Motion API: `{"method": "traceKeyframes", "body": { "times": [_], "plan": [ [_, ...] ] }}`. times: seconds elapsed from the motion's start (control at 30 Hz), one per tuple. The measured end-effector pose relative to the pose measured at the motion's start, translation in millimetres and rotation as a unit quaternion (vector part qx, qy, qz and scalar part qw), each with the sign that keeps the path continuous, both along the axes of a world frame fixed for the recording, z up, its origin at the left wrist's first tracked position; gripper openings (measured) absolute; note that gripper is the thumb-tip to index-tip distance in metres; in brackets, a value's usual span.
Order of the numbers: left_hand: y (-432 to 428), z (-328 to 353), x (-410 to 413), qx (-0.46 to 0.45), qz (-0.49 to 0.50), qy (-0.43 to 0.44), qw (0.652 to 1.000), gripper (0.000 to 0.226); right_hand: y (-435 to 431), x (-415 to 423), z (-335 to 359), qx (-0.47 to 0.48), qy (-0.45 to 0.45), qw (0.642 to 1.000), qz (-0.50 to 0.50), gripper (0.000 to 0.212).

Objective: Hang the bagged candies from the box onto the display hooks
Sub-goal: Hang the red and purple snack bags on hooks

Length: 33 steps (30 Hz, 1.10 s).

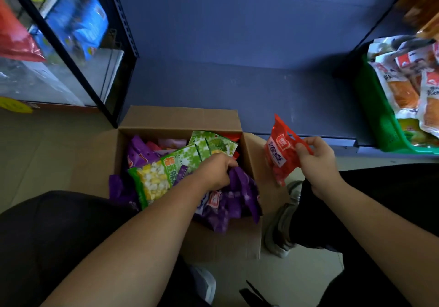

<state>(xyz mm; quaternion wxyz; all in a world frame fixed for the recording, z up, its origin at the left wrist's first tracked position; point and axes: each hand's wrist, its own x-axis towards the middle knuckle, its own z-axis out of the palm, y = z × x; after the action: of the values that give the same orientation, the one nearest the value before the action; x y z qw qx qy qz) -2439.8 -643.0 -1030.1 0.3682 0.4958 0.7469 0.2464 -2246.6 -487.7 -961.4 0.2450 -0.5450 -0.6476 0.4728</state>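
Shop aisle: tiled floor (47, 145) with a blue-grey shelf base (237, 69) at 12 o'clock. The open cardboard box (180, 119) sits centre frame on the floor between the person's knees, within easy reach. The left hand (218, 171) is dug into the box, fingers curled down between green bags (166, 171) and purple bags (240, 195). Its fingertips are hidden, so grip cannot be told; it is likely fishing for the next bag. The right hand (318, 161), at 3 o'clock of the box, pinches a red bag (280, 154) by its top edge beside the hang slot, probably to keep the slot free for a hook. A green crate (377, 116) of snack packs sits at 2 o'clock. No hooks are in view.
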Motion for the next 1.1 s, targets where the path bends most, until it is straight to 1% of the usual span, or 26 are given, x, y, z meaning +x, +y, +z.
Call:
{"method": "traceKeyframes", "body": {
  "times": [0.1,0.17,0.23,0.33,0.43,0.5,0.53,0.6,0.67,0.7,0.73,0.77,0.8,0.83,0.87,0.93,0.97,1.0,1.03,1.1],
  "plan": [
    [0.3,24.6,-7.7,0.057,0.042,0.002,0.997,0.020,-0.1,-11.6,15.3,0.027,0.013,0.999,0.014,0.011],
    [-0.3,42.3,-17.9,0.088,0.078,0.023,0.993,0.021,-2.4,-19.9,24.5,0.051,0.032,0.998,0.013,0.009],
    [-3.4,57.8,-30.7,0.105,0.110,0.036,0.988,0.028,-7.2,-27.1,30.0,0.049,0.053,0.997,0.020,0.008],
    [-16.5,49.8,-51.7,0.074,0.169,0.020,0.983,0.027,-12.7,-36.0,29.2,0.017,0.070,0.996,0.044,0.015],
    [-36.8,28.6,-59.5,0.048,0.257,-0.001,0.965,0.027,-15.6,-41.9,24.1,-0.002,0.062,0.996,0.062,0.014],
    [-43.2,24.0,-59.1,0.058,0.295,-0.014,0.954,0.021,-18.6,-45.7,19.9,-0.009,0.058,0.995,0.077,0.012],
    [-42.4,23.2,-58.9,0.074,0.306,-0.035,0.948,0.020,-20.1,-47.5,18.1,-0.014,0.060,0.995,0.084,0.012],
    [-38.0,27.8,-58.5,0.110,0.314,-0.090,0.939,0.025,-22.7,-51.0,16.3,-0.021,0.065,0.993,0.097,0.009],
    [-32.8,35.2,-59.3,0.121,0.313,-0.120,0.934,0.027,-22.0,-54.2,13.0,-0.031,0.060,0.992,0.106,0.012],
    [-32.0,36.6,-60.4,0.117,0.303,-0.104,0.940,0.025,-20.8,-55.8,10.3,-0.036,0.059,0.992,0.105,0.013],
    [-32.7,38.2,-61.2,0.114,0.287,-0.064,0.949,0.024,-19.1,-57.1,7.4,-0.039,0.056,0.992,0.102,0.013],
    [-34.5,39.7,-61.6,0.104,0.273,0.007,0.956,0.027,-17.4,-58.6,4.8,-0.038,0.049,0.993,0.102,0.012],
    [-35.6,40.7,-61.5,0.102,0.266,0.080,0.955,0.033,-16.2,-60.3,2.7,-0.036,0.039,0.993,0.104,0.013],
    [-36.4,42.6,-61.2,0.098,0.263,0.122,0.952,0.040,-15.4,-62.4,1.2,-0.035,0.032,0.994,0.103,0.014],
    [-36.5,43.2,-61.7,0.090,0.259,0.122,0.954,0.045,-15.5,-64.6,0.3,-0.036,0.028,0.994,0.101,0.016],
    [-37.7,46.7,-59.1,0.062,0.217,0.060,0.972,0.053,-16.9,-67.9,-1.4,-0.042,0.039,0.994,0.096,0.018],
    [-38.9,47.0,-56.1,0.047,0.180,0.052,0.981,0.058,-17.2,-68.9,-3.2,-0.047,0.045,0.993,0.095,0.018],
    [-40.0,44.0,-53.9,0.043,0.151,0.071,0.985,0.059,-17.7,-69.7,-5.3,-0.053,0.051,0.993,0.095,0.018],
    [-40.7,39.4,-52.8,0.061,0.151,0.089,0.983,0.051,-17.7,-69.9,-8.0,-0.059,0.053,0.992,0.096,0.017],
    [-42.0,36.3,-54.9,0.123,0.223,0.085,0.963,0.023,-17.2,-69.7,-11.0,-0.073,0.061,0.991,0.091,0.017]
  ]
}}
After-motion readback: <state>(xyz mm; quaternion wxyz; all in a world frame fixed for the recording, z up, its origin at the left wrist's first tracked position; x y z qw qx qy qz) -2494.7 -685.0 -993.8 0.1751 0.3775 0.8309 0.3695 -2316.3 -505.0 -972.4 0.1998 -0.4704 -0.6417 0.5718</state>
